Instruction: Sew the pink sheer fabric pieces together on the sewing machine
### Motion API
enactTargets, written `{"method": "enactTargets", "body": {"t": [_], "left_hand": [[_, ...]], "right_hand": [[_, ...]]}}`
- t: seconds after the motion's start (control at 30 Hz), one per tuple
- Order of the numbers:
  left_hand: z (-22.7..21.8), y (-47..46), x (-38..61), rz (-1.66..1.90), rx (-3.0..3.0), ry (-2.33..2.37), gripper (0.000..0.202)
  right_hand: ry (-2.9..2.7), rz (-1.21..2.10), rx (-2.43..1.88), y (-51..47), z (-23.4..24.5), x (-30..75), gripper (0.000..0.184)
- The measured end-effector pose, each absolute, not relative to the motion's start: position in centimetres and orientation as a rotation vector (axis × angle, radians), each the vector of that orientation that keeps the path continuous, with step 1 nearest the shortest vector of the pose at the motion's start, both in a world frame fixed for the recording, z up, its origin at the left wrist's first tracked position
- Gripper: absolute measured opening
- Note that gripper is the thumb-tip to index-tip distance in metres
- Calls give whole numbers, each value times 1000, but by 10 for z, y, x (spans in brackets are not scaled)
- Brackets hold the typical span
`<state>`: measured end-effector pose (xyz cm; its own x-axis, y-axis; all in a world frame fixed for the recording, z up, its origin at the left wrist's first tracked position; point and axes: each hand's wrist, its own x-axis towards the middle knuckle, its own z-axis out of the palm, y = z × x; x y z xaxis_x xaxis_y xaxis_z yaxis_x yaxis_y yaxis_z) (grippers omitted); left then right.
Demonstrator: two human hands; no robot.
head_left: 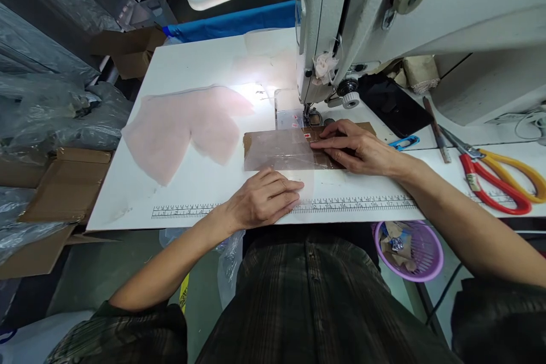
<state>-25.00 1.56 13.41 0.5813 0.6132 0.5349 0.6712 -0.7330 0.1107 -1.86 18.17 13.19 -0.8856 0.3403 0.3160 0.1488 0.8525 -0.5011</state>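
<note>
Both bare forearms reached forward. The left hand (265, 199) lay palm down, fingers flat and together. The right hand (357, 148) lay flat too, fingers stretched leftward.

The sewing machine (384, 23) stands at the back right of the bench (191, 68), and a cardboard piece (256, 153) lies just before its needle. Fabric pieces (179, 125) lie left of the cardboard and scissors (499, 176) well to its right. A ruler strip (183, 211) runs along the near edge, above a basket (422, 250).
</note>
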Motion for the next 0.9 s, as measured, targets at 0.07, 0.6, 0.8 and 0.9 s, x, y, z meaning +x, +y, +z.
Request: {"method": "enactTargets", "body": {"t": [0.07,0.6,0.8,0.9], "left_hand": [[133,15,-250,-846,-2699,-1108,4],[143,88,-261,-462,-2587,-1324,31],[146,111,-268,-188,-2573,-1313,38],[147,118,-274,-187,-2590,-1315,37]], "right_hand": [[-2655,663,-327,180,132,-17,34],[-2731,484,-268,172,128,-17,32],[-2676,438,-396,170,129,-28,32],[-2649,425,-472,170,128,-34,32]]}}
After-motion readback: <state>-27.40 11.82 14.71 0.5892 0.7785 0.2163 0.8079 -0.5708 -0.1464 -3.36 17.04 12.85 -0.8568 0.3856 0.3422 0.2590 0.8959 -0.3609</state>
